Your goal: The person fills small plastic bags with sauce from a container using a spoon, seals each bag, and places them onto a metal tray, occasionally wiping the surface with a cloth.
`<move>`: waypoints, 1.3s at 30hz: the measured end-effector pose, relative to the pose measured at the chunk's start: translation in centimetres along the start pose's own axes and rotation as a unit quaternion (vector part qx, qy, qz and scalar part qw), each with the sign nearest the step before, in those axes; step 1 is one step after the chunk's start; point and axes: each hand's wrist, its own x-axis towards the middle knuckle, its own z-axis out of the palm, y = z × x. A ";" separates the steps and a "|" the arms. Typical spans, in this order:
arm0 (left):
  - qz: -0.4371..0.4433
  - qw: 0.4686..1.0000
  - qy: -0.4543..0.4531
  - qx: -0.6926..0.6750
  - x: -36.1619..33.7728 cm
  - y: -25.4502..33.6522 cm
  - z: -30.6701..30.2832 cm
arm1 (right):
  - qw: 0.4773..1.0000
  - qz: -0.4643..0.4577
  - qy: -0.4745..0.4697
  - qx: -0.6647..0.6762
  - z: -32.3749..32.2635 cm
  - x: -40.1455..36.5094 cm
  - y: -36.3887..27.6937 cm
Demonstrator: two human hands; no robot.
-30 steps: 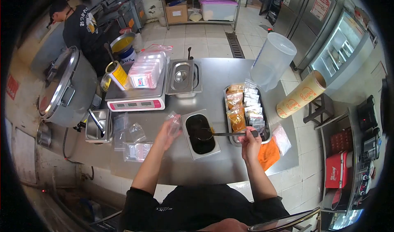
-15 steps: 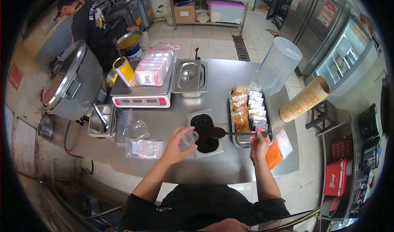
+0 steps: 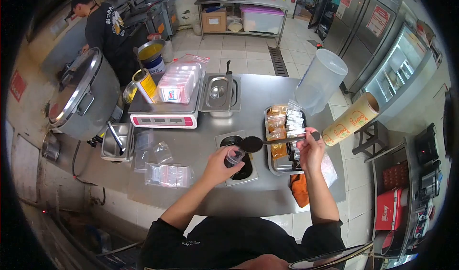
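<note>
A small clear plastic cup (image 3: pixel 234 158) with something dark inside is held in my left hand (image 3: pixel 221 167), over the steel container (image 3: pixel 245 178) of dark contents. My right hand (image 3: pixel 311 150) grips the handle end of a black ladle (image 3: pixel 251 144), whose bowl is level beside the cup's rim. Under the ladle's handle lies a steel tray (image 3: pixel 272 167) with small bags of orange-brown, white and dark contents. An orange cloth (image 3: pixel 300 190) rests just below the tray.
A scale (image 3: pixel 164 121) bears packed bags and a yellow can. Left are a large pot (image 3: pixel 98 98), a steel bin (image 3: pixel 117 145) and flat plastic bags (image 3: pixel 169 175). A clear tall container (image 3: pixel 320 81) and printed roll (image 3: pixel 351 119) stand right. Another person (image 3: pixel 107 31) stands back left.
The ladle has risen from the container to the cup's rim, with my right hand moving up. My left hand has shifted slightly right, and the cup now shows dark contents.
</note>
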 end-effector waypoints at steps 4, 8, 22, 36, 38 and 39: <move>0.009 1.000 0.009 -0.012 0.4 0.4 0.2 | 0.998 -0.033 -0.040 -0.045 1.7 0.4 -1.5; 0.021 0.999 0.023 -0.009 0.7 1.1 0.1 | 0.992 -0.069 -0.079 -0.074 2.9 0.7 -2.6; 0.001 0.999 0.024 -0.048 1.4 2.0 -0.3 | 0.965 -0.134 -0.150 -0.167 6.4 0.0 -5.6; 0.042 0.996 0.046 -0.064 1.8 2.7 -1.1 | 0.914 -0.247 -0.262 -0.187 8.6 -2.4 -7.7; 0.048 0.996 0.041 -0.058 1.9 3.1 -1.3 | 0.906 -0.259 -0.275 -0.189 8.7 -2.7 -7.9; 0.049 0.996 0.041 -0.061 1.9 3.2 -1.4 | 0.899 -0.270 -0.288 -0.191 8.7 -2.7 -7.9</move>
